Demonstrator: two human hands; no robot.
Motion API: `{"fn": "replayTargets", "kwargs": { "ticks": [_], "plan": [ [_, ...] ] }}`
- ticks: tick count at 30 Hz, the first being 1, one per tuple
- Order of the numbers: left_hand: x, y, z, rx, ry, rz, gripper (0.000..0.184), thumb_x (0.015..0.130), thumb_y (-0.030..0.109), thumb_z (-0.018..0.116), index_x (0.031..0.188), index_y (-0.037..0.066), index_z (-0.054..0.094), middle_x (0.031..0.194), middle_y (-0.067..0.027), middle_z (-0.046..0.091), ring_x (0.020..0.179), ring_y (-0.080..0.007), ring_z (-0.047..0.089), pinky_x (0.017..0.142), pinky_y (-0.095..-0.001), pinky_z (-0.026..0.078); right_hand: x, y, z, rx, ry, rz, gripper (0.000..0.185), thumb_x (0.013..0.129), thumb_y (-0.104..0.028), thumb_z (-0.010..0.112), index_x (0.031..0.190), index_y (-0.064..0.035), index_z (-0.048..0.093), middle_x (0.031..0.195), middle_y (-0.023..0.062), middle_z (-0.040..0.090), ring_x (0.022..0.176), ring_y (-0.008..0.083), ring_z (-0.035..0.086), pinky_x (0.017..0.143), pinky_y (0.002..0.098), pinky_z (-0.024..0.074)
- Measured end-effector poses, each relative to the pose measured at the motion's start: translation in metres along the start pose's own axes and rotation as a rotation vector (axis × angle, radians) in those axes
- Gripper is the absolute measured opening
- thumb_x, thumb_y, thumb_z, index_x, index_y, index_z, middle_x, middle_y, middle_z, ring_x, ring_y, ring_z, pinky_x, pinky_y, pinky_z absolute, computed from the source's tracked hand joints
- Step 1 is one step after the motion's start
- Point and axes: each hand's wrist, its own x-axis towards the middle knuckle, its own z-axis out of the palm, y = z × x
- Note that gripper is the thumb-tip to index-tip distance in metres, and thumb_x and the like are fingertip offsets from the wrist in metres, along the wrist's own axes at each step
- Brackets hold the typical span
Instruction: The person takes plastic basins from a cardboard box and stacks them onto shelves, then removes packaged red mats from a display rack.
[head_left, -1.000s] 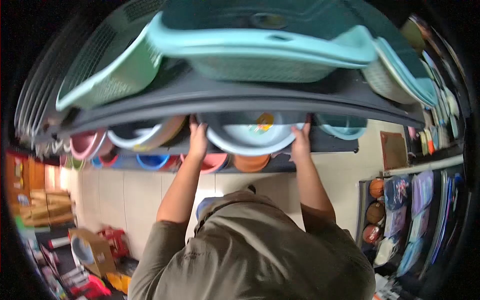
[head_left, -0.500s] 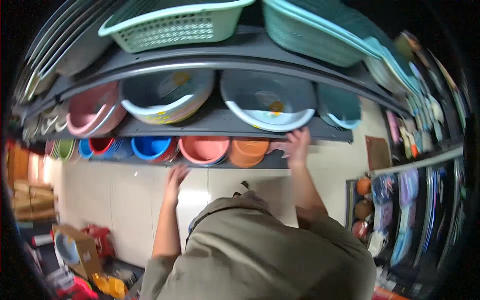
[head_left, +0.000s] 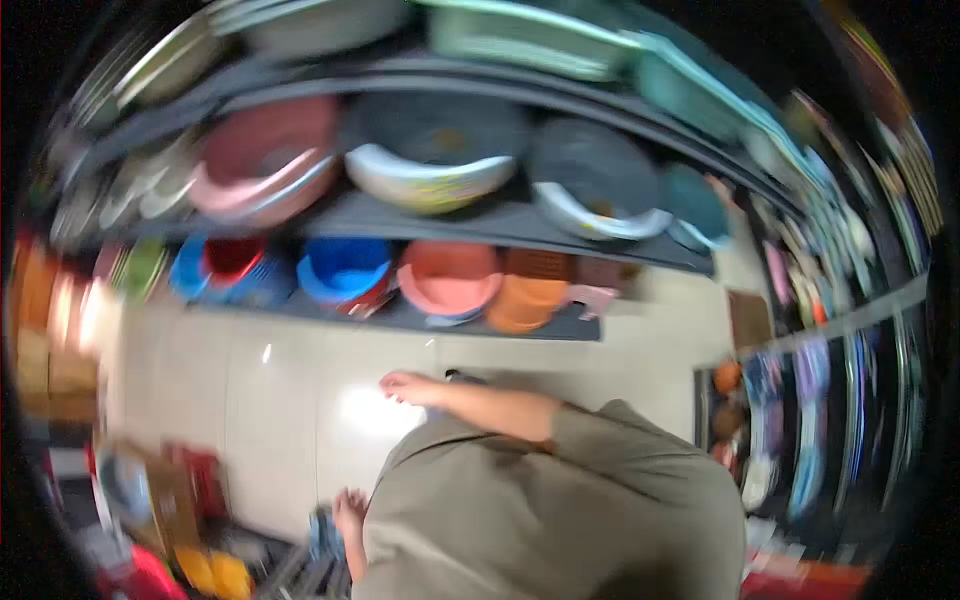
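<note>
My right hand (head_left: 405, 387) reaches across in front of my body, over the pale floor tiles. Its fingers are loosely bent and a little apart, with nothing seen in them. Lower down, by my left side, hangs my left hand (head_left: 350, 510), blurred, its fingers loosely apart and holding nothing I can see. A small blue item (head_left: 325, 535) shows just beside it; whether they touch I cannot tell. Ahead, a shelf bears a stack of pink basins (head_left: 265, 175), a stack of pale basins (head_left: 430, 180) and another pale-rimmed basin (head_left: 600, 210). Neither hand touches them.
Blue buckets (head_left: 345, 270), a pink tub (head_left: 450, 285) and an orange tub (head_left: 530, 300) sit on the low shelf. Green baskets (head_left: 530, 40) fill the top shelf. A cardboard box (head_left: 165, 500) stands at lower left. Packed racks (head_left: 800, 420) line the right.
My right hand has left the edge of the shelf and swung left across my body. My left hand has dropped down to my side. The view has turned, and the shelves appear shifted.
</note>
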Motion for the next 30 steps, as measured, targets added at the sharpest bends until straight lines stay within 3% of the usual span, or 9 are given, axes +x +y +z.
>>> {"fn": "replayTargets", "kwargs": {
  "ticks": [2, 4, 6, 9, 13, 16, 19, 23, 30],
  "plan": [
    [-0.047, 0.068, 0.046, -0.232, 0.145, -0.113, 0.023, 0.090, 0.020, 0.053, 0.107, 0.005, 0.051, 0.087, -0.0086, 0.060, 0.075, -0.0172, 0.058, 0.063, -0.0290, 0.049, 0.035, 0.027, 0.019, 0.024, -0.189, -0.143, 0.038, 0.085, -0.022, 0.056, 0.117, -0.0031, 0.050, 0.105, 0.0089, 0.058, 0.094, 0.0177, 0.054, 0.084, 0.0321, 0.0443],
    [-0.047, 0.082, 0.048, -0.245, 0.226, -0.031, 0.026, 0.090, 0.019, 0.049, 0.113, 0.006, 0.051, 0.088, -0.0068, 0.061, 0.076, -0.0147, 0.059, 0.068, -0.0275, 0.048, 0.055, 0.018, 0.018, -0.569, -0.080, -0.148, 0.037, 0.088, -0.022, 0.051, 0.121, -0.0060, 0.046, 0.102, 0.0071, 0.057, 0.094, 0.0153, 0.054, 0.084, 0.0312, 0.0437],
    [-0.048, 0.104, 0.047, -0.219, 0.268, 0.050, 0.026, 0.090, 0.018, 0.048, 0.112, 0.005, 0.052, 0.083, -0.0074, 0.061, 0.074, -0.0152, 0.059, 0.069, -0.0279, 0.048, 0.052, -0.033, 0.029, -0.150, -0.049, 0.284, 0.033, 0.087, -0.027, 0.051, 0.116, -0.0098, 0.048, 0.094, 0.0006, 0.058, 0.075, 0.0102, 0.053, 0.067, 0.0304, 0.0435],
    [-0.039, 0.115, 0.036, -0.257, 0.335, 0.080, 0.025, 0.090, 0.021, 0.051, 0.107, 0.003, 0.053, 0.075, -0.0052, 0.061, 0.070, -0.0132, 0.058, 0.065, -0.0261, 0.046, 0.113, -0.007, 0.009, -0.374, -0.120, 0.484, 0.032, 0.086, -0.033, 0.052, 0.109, -0.0116, 0.051, 0.090, 0.0018, 0.059, 0.071, 0.0142, 0.054, 0.060, 0.0290, 0.0425],
    [-0.037, 0.121, -0.009, -0.280, 0.499, 0.078, 0.023, 0.089, 0.022, 0.054, 0.103, 0.004, 0.055, 0.067, -0.0028, 0.057, 0.062, -0.0121, 0.056, 0.061, -0.0252, 0.045, 0.189, 0.042, 0.001, -0.609, -0.206, 0.467, 0.028, 0.085, -0.031, 0.054, 0.098, -0.0069, 0.056, 0.082, 0.0057, 0.059, 0.061, 0.0153, 0.053, 0.049, 0.0303, 0.0399],
    [-0.036, 0.114, -0.044, -0.446, 0.696, 0.034, 0.022, 0.089, 0.023, 0.056, 0.099, 0.003, 0.055, 0.059, 0.0004, 0.047, 0.051, -0.0106, 0.047, 0.052, -0.0251, 0.042, 0.306, 0.121, -0.055, -1.096, -0.732, 0.009, 0.024, 0.084, -0.027, 0.053, 0.084, -0.0043, 0.059, 0.068, 0.0040, 0.057, 0.052, 0.0153, 0.051, 0.047, 0.0302, 0.0393],
    [-0.022, 0.116, -0.067, -0.507, 0.803, 0.015, 0.023, 0.088, 0.023, 0.056, 0.098, 0.003, 0.053, 0.058, 0.0000, 0.047, 0.050, -0.0104, 0.046, 0.049, -0.0255, 0.040, 0.386, 0.090, -0.023, -1.153, -0.834, -0.209, 0.022, 0.083, -0.023, 0.053, 0.074, -0.0046, 0.060, 0.056, 0.0012, 0.052, 0.046, 0.0148, 0.047, 0.046, 0.0294, 0.0383],
    [0.020, 0.158, -0.083, -0.539, 0.851, -0.048, 0.022, 0.088, 0.022, 0.055, 0.097, 0.002, 0.050, 0.059, -0.0007, 0.047, 0.050, -0.0109, 0.046, 0.047, -0.0253, 0.039, 0.406, -0.063, 0.108, -0.726, -0.381, 0.300, 0.018, 0.083, -0.022, 0.054, 0.087, -0.0039, 0.058, 0.067, 0.0023, 0.055, 0.054, 0.0136, 0.050, 0.045, 0.0290, 0.0387],
    [0.081, 0.228, -0.109, -0.560, 0.912, -0.022, 0.017, 0.089, 0.020, 0.054, 0.094, 0.004, 0.051, 0.059, -0.0008, 0.046, 0.052, -0.0125, 0.046, 0.052, -0.0261, 0.041, 0.533, -0.124, 0.203, -0.960, -0.529, 0.166, 0.024, 0.085, -0.022, 0.055, 0.101, -0.0050, 0.057, 0.079, 0.0036, 0.059, 0.066, 0.0145, 0.053, 0.059, 0.0291, 0.0451]
  ]
}}
